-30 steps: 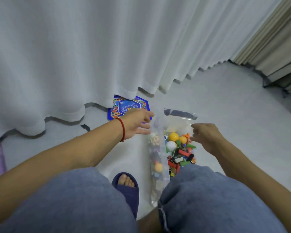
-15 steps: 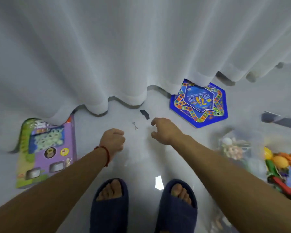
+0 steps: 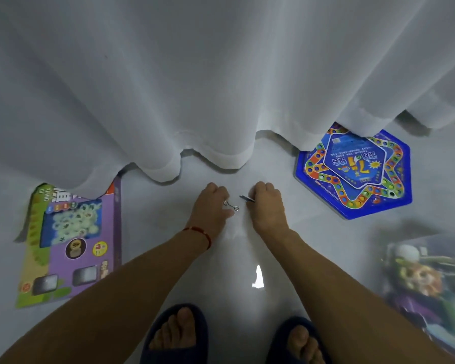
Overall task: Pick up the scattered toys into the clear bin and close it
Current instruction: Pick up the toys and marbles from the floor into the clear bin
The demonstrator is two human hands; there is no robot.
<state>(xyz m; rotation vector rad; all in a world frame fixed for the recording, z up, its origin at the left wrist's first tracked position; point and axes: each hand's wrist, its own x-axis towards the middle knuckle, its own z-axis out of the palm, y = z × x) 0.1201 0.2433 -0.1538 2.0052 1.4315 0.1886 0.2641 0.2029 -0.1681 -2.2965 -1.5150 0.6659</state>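
On the white floor just below the curtain hem, my left hand (image 3: 212,206) pinches a small silver metal piece with ringed ends (image 3: 231,205). Close beside it, my right hand (image 3: 267,203) pinches a thin dark flat piece (image 3: 246,198). The two hands almost touch. The clear bin (image 3: 428,279), blurred and full of colourful toys, stands at the right edge, well away from both hands.
A white curtain (image 3: 221,88) hangs across the far side. A purple and green game box (image 3: 71,243) lies at the left, partly under the curtain. A blue hexagonal board game (image 3: 355,172) lies at the right. My slippered feet (image 3: 176,334) stand at the bottom.
I have turned from the bin to the floor at its left. Both hands reached forward and took hold of the two small pieces lying near the curtain.
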